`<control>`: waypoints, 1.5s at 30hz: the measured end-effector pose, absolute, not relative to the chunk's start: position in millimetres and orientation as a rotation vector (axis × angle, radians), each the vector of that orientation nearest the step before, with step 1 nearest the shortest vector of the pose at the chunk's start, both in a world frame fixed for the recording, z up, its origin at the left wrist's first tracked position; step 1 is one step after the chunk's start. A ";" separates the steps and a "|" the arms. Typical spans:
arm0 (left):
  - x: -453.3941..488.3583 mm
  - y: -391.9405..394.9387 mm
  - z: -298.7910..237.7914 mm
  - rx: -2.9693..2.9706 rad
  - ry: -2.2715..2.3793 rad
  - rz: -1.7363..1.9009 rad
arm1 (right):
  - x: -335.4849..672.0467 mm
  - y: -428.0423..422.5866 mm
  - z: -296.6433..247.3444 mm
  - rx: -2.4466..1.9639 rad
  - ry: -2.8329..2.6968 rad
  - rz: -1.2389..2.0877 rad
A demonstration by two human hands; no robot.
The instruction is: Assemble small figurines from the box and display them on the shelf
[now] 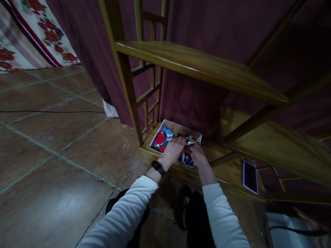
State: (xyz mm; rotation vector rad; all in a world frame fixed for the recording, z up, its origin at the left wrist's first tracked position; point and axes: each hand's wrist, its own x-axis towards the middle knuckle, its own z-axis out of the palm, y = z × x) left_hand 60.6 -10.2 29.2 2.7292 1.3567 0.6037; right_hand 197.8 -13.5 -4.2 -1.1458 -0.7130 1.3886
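An open cardboard box (182, 128) with white edges sits on the low wooden shelf, filled with small colourful toy-like pieces in red, blue, white and black. Over its middle is my left hand (174, 149), back up, with fingers curled down among the pieces; whatever lies under the fingertips is hidden. My right hand (197, 154) reaches in from the right side, its fingers closed round a small black-and-white piece (189, 142). The two hands nearly meet there. A round red piece (159, 139) and a blue one (168, 132) lie to the left of my left hand.
A wooden shelf board (193, 65) juts out above the box, beside a lattice side frame (150, 93). To the right, a phone (250, 176) in a purple case lies on the low shelf. Dark red curtain (181, 96) hangs behind. A black cable (51, 111) crosses the tiled floor.
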 end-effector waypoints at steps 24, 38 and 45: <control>52.2 -34.4 19.0 2.218 1.170 0.694 | 187.2 -74.7 -12.9 -1.101 -0.619 1.283; 27.8 -45.2 -7.3 1.306 0.800 0.676 | 166.4 -118.4 -3.7 -1.004 -0.519 1.290; 32.3 -56.8 5.3 1.083 0.663 0.645 | 170.8 -134.1 -2.2 -0.994 -0.549 1.233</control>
